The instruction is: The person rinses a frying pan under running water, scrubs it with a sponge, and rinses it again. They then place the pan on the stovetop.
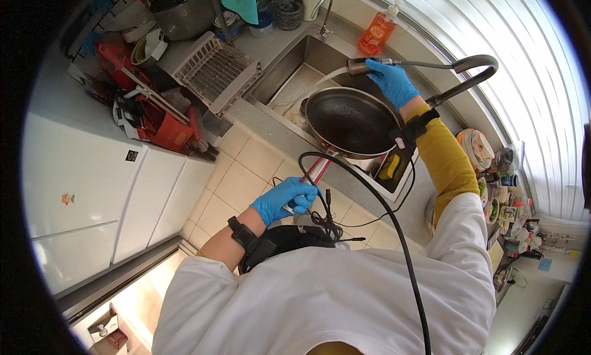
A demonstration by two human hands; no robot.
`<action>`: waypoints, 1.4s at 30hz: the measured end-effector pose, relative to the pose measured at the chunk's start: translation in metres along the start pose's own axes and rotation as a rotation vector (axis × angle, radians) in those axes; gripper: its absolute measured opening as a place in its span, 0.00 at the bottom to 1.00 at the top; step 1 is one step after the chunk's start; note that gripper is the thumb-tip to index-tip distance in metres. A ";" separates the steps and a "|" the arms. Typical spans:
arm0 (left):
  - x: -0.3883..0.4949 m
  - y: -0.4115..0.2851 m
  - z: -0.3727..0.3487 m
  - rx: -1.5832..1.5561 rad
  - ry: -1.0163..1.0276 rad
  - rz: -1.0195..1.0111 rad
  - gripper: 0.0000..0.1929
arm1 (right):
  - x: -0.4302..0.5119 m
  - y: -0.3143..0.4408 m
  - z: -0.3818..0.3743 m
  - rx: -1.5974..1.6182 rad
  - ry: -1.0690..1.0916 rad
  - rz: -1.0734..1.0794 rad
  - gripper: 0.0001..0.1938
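My left hand (288,199), in a blue glove, grips the red and white handle (318,169) of a dark frying pan (353,119). The pan is held over a stainless steel double sink (272,89), its inside facing up and tilted. My right hand (391,82), also gloved in blue, holds the pull-out spray head (358,67) of the faucet. Water (330,76) streams from it towards the left, into the sink basin beyond the pan. A yellow and green sponge (390,166) lies at the near right basin, partly hidden by the pan and my right wrist strap.
A dish rack (214,73) stands on the counter left of the sink. An orange soap bottle (377,29) and a small tap (324,18) are behind it. Bowls and plates (475,147) crowd the right counter. A black cable (397,226) hangs in front of my body.
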State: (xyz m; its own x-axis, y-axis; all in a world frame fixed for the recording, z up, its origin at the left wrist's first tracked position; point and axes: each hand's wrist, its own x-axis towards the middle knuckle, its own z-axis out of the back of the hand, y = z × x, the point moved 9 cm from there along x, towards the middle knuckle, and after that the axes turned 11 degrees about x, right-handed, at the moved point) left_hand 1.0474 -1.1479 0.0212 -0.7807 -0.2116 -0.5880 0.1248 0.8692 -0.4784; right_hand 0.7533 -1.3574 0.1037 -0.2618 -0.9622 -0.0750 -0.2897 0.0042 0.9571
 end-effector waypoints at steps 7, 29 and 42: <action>0.001 -0.002 -0.001 -0.049 0.016 -0.002 0.04 | 0.024 -0.016 0.022 0.117 -0.306 -0.042 0.10; 0.006 -0.014 0.002 0.000 0.074 -0.004 0.08 | 0.009 -0.009 0.065 -0.327 -0.431 0.023 0.15; 0.000 -0.024 0.009 0.170 -0.042 -0.059 0.05 | -0.028 0.019 0.034 -0.190 0.102 -0.118 0.12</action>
State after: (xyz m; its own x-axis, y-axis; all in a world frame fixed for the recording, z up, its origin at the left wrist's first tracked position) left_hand 1.0497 -1.1734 0.0266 -0.7636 -0.2818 -0.5809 0.1841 0.7674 -0.6142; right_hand 0.7239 -1.3207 0.1143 -0.1390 -0.9756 -0.1699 -0.1319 -0.1518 0.9796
